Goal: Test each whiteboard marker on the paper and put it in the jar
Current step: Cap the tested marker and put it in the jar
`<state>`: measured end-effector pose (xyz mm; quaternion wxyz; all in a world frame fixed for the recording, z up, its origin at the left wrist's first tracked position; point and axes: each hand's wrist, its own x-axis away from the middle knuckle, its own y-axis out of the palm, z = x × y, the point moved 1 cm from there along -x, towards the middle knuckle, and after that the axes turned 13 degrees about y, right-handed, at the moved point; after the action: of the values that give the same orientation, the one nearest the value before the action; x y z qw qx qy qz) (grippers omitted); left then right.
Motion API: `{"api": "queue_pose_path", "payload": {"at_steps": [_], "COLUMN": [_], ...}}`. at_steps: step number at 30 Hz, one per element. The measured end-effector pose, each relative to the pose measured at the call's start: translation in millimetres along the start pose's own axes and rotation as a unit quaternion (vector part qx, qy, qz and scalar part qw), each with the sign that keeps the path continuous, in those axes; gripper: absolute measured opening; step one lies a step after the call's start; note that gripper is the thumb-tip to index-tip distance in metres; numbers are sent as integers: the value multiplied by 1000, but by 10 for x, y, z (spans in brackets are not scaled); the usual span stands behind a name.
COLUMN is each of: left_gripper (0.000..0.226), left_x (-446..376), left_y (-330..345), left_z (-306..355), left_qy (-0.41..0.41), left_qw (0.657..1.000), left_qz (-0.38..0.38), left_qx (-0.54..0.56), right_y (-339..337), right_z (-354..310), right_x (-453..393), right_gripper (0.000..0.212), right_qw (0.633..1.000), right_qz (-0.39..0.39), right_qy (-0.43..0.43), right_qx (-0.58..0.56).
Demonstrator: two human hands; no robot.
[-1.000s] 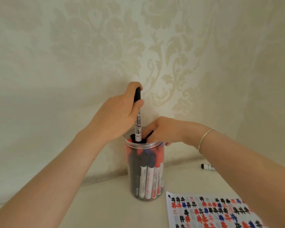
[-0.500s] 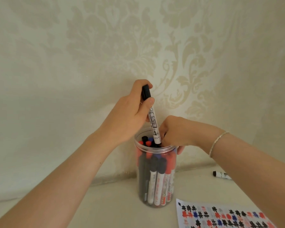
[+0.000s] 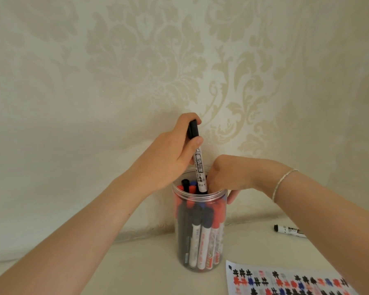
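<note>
Inserting a tested black marker into the nearly full jar.

Your left hand [image 3: 170, 158] grips the black whiteboard marker [image 3: 199, 165], its lower end inside the clear jar [image 3: 199, 231]; your right hand [image 3: 224, 175] dips in, fingers hidden. The paper [image 3: 285, 282] is heavily marked; one marker [image 3: 289, 229] lies on the bench [image 3: 136, 269], apparently untested.

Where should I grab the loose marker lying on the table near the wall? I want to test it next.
Grip the loose marker across its white barrel, coming down from above with thumb and fingers on its long sides. It lies flat on the table with its black cap end pointing left toward the jar; the right forearm hides its other end. The right hand looks nearer.
</note>
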<state>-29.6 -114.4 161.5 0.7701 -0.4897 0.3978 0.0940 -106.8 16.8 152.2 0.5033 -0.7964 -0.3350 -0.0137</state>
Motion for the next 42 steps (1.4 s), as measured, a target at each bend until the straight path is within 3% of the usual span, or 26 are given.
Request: {"api": "queue_pose_path", "payload": {"at_steps": [3,8,10,13,15,26,32,36,40,42], "left_gripper": [26,25,24,21,23,28,22,22,19,12], "left_x": [19,142,143,98,84,105,112,30,1,-18], "left_y": [-90,-87,-78,-123,-124,69,196,183,206,224], "left_z": [-48,-132,-136,-95,-35,47,-39,-25,17,63], "left_qy": [-4,-35,-34,-42,-28,37,-55,-62,-110,-122], "left_qw": [998,995,998,992,989,998,989,967,972,967], "left_qz": [-39,-76,-25,118,132,-23,-135,-243,-208,-224], "left_qx": [-54,-54,-42,36,58,-54,0,-50,-14,-12], "right_y": [19,41,38,33,23,-64,-41,8,143,232], "right_z": [10,4,16,29,36,186,328,347,450,539], "right_x": [-25,-56,-46,-26,-26,29,67,70,48,48], "right_gripper": [23,22,28,31,31,24,22,22,19,17], "right_qw": [1000,1000,1000,1000,1000,996,986,982,962,944], "right_qz": [5,18,9,8,4,22,19,65,149,154], "right_qy": [9,19,15,12,10,-64,-86,-106,-157,-188], "right_qx": [0,0,8,25,28,-50,-138,-145,-169,-223]}}
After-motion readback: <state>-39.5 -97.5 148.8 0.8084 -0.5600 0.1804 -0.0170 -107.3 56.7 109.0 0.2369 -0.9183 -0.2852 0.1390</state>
